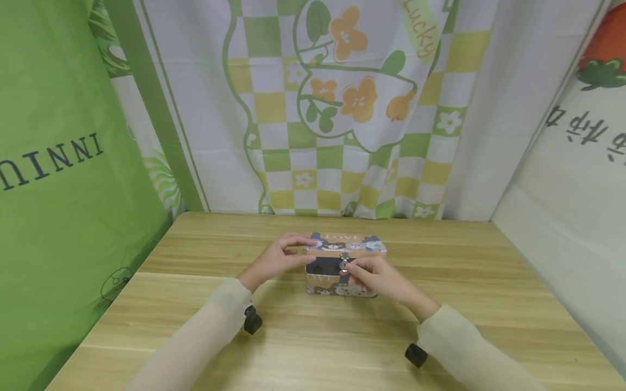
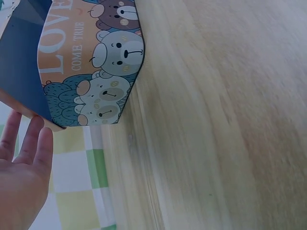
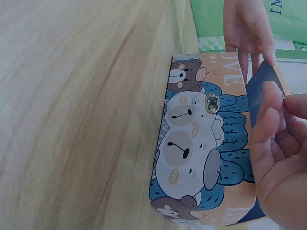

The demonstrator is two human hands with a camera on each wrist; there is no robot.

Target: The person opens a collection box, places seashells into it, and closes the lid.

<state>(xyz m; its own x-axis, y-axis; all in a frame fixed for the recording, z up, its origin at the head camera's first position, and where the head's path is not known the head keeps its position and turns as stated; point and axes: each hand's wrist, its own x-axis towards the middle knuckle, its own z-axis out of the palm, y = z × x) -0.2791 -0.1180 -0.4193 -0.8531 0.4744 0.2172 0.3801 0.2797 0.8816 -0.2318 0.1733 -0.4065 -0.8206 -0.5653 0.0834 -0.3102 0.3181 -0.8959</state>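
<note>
A small box (image 1: pixel 319 289) printed with cartoon bears stands on the table, its lid (image 1: pixel 337 244) raised partway so the dark blue inside shows. A metal latch (image 1: pixel 344 259) hangs from the front of the lid. My right hand (image 1: pixel 379 276) pinches the latch between thumb and forefinger, the other fingers curling below it. At the lid's left end is my left hand (image 1: pixel 279 259), with its fingers extended and fingertips touching the edge. In the right wrist view, a metal catch (image 3: pixel 212 103) shows on the box front.
The wooden table (image 1: pixel 205 244) extends around the box on all sides. A checked, flowered curtain (image 1: pixel 313 157) hangs behind its far edge. Green cloth (image 1: pixel 73 217) is on the left and white cloth (image 1: pixel 562 217) on the right. A thin dark cord (image 1: pixel 114 279) lies by the left edge.
</note>
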